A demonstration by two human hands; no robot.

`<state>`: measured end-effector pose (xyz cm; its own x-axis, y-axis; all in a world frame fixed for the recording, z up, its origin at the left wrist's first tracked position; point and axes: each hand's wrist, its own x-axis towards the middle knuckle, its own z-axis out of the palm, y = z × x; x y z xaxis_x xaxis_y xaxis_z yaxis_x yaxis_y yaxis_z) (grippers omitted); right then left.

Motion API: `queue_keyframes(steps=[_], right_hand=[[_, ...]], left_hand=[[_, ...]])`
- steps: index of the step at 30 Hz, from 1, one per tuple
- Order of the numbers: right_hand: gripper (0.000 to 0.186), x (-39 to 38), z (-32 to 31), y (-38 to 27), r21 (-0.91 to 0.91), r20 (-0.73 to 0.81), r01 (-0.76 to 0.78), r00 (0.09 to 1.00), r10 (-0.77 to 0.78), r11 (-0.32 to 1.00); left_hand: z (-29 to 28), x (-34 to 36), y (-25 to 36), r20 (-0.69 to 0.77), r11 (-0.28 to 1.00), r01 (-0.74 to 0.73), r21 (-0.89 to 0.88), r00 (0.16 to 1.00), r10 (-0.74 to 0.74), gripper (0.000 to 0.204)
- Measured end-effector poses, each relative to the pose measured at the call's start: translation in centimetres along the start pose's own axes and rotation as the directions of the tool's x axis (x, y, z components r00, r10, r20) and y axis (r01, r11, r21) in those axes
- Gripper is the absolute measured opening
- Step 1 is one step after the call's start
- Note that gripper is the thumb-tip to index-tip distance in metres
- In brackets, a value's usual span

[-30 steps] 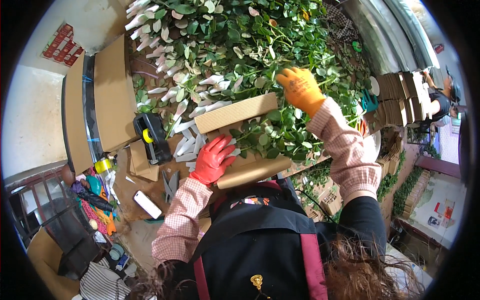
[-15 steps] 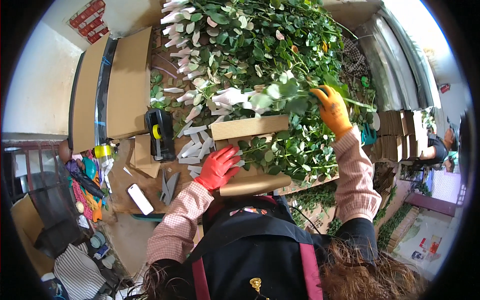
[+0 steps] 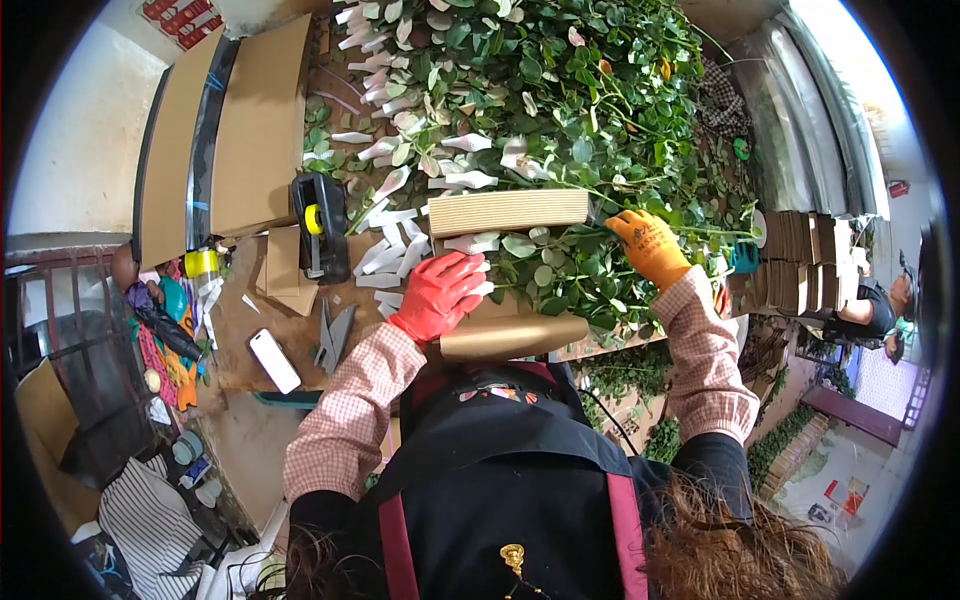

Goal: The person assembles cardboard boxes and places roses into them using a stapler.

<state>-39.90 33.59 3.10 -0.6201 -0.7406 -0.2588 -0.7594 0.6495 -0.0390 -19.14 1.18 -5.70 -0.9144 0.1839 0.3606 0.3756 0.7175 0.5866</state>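
My left hand (image 3: 440,297), in a red glove, lies with its fingers stretched over white-sleeved flower heads (image 3: 472,243) on a cardboard wrap. The wrap's ribbed far flap (image 3: 508,212) stands up, and its smooth near flap (image 3: 513,338) curls toward me. Closed around leafy flower stems (image 3: 700,231) at the wrap's right is my right hand (image 3: 648,248), in an orange glove; its fingertips are partly hidden by leaves. The leafy parts (image 3: 560,275) spread between both hands. Beyond them lies a big heap of leafy stems (image 3: 590,110), its sleeved heads pointing left.
Left of the wrap are loose white sleeves (image 3: 392,250), a black tape dispenser (image 3: 321,228), shears (image 3: 334,335) and a white phone (image 3: 274,361). Cardboard sheets (image 3: 258,130) stand at the far left. Stacked cardboard pieces (image 3: 795,265) sit at the right; a person (image 3: 878,308) is beyond.
My right hand has come nearer to me, lowering the leafy stems toward the wrap. The left hand stays over the wrap's left end. The view has shifted slightly.
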Motion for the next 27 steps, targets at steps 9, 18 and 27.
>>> queue_keyframes(steps=[9, 18, 27], right_hand=[[0.047, 2.6, 3.9, -0.7, -0.251, 0.363, -0.001, 0.927, 0.095, 0.968], [0.038, 7.3, -2.7, 1.6, -0.118, 0.050, -0.327, 0.941, 0.334, 0.938], [0.040, 2.7, -2.9, 2.9, -0.092, -0.309, -0.086, 0.949, 0.054, 0.992]], left_hand=[[-0.8, 0.7, 0.3, 0.072, 0.997, 0.043, 0.067, 0.996, -0.048, 0.033], [-0.7, 1.1, 0.6, 0.071, 0.998, 0.066, 0.017, 0.995, -0.067, 0.033], [-0.7, 1.1, 0.3, 0.014, 0.998, 0.040, -0.057, 0.999, -0.039, 0.030]])
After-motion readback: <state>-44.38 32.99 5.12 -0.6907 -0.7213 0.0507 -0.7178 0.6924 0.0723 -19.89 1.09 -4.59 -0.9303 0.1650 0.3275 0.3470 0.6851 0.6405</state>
